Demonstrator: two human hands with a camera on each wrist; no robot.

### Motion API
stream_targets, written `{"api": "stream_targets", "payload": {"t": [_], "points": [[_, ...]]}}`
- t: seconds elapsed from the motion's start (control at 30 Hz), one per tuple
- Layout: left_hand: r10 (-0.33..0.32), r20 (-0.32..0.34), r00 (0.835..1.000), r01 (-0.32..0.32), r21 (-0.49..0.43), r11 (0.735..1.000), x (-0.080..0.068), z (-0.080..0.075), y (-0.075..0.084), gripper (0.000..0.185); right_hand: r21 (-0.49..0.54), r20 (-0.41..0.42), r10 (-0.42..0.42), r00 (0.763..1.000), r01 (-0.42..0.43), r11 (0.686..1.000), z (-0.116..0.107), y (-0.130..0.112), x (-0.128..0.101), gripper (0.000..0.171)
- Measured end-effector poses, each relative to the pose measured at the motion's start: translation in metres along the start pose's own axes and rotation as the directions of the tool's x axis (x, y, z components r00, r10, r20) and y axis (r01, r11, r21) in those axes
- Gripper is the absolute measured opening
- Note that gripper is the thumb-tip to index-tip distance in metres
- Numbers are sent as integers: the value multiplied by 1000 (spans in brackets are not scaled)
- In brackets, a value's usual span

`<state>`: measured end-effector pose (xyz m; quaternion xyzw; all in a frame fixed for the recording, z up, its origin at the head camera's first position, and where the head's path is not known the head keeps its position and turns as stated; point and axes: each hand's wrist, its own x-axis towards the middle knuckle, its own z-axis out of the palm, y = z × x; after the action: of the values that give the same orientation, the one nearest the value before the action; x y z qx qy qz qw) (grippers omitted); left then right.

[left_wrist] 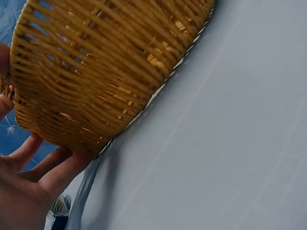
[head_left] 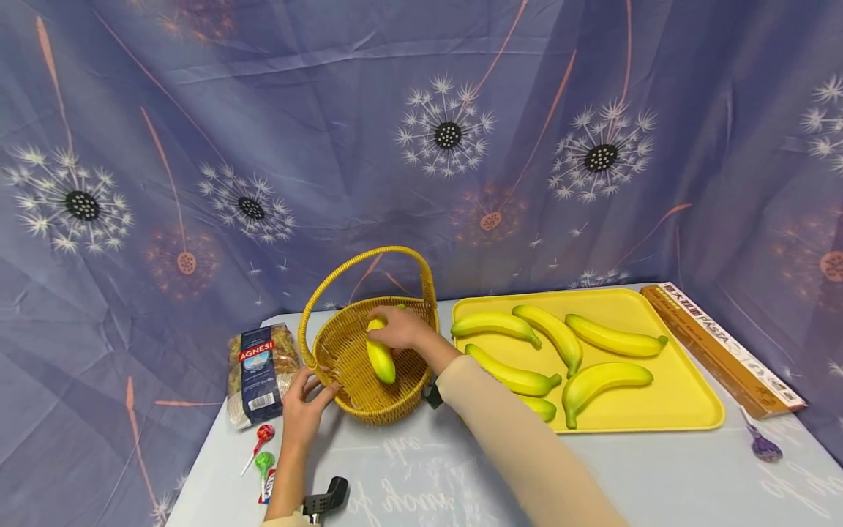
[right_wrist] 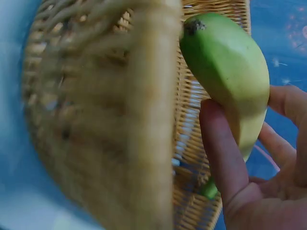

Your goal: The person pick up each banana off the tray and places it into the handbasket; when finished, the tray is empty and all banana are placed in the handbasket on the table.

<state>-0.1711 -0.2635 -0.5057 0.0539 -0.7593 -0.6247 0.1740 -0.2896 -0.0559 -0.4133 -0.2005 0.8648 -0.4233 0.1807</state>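
Note:
In the head view, my right hand [head_left: 397, 328] is over the wicker basket [head_left: 327, 344] and pinches a yellow banana [head_left: 380, 360] with a green tip. The banana hangs tip down inside the rim. Up close in the right wrist view, thumb and fingers lie on opposite sides of the banana [right_wrist: 240, 79], beside the blurred basket rim [right_wrist: 151, 115]. My left hand [head_left: 305, 410] holds the basket's near left rim by the handle's foot. From the left wrist, several fingers [left_wrist: 62, 175] press on the woven outer wall [left_wrist: 105, 72], low near the table.
Right of the basket, a yellow tray [head_left: 685, 388] bears several bananas [head_left: 609, 384]. A long pasta box [head_left: 724, 351] lies along its far side, with a purple lollipop [head_left: 764, 445] nearby. To the left are an Agnesi pasta bag [head_left: 258, 373], a red lollipop [head_left: 265, 433] and a green lollipop [head_left: 265, 462].

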Motion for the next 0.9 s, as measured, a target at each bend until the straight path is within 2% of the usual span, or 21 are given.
{"api": "stream_targets", "payload": {"t": [0.13,0.27,0.37,0.53,0.6,0.77,0.9], "points": [[23,14,1000,-23,24,999,-3,1,3,32,57,-37,87,996,-84,995,14,-3,7,52],[41,24,999,-42,32,999,-11,5,22,27,123,-73,166,983,-156,980,23,-7,12,50],[41,24,999,-41,35,999,-12,5,31,26,125,-118,173,978,-159,979,26,-12,16,47],[52,-2,999,-52,2,999,-3,3,8,31,44,-177,203,963,-199,979,37,-9,23,43],[63,-12,998,-63,-1,998,-2,4,1,31,49,-173,225,959,-220,974,39,-6,26,47],[58,-17,998,-58,-17,998,-2,4,-1,31,122,-105,239,965,-226,967,38,-1,30,58],[32,-2,999,-32,-36,999,-2,5,2,33,130,-56,246,968,-238,963,35,0,29,61]]}}
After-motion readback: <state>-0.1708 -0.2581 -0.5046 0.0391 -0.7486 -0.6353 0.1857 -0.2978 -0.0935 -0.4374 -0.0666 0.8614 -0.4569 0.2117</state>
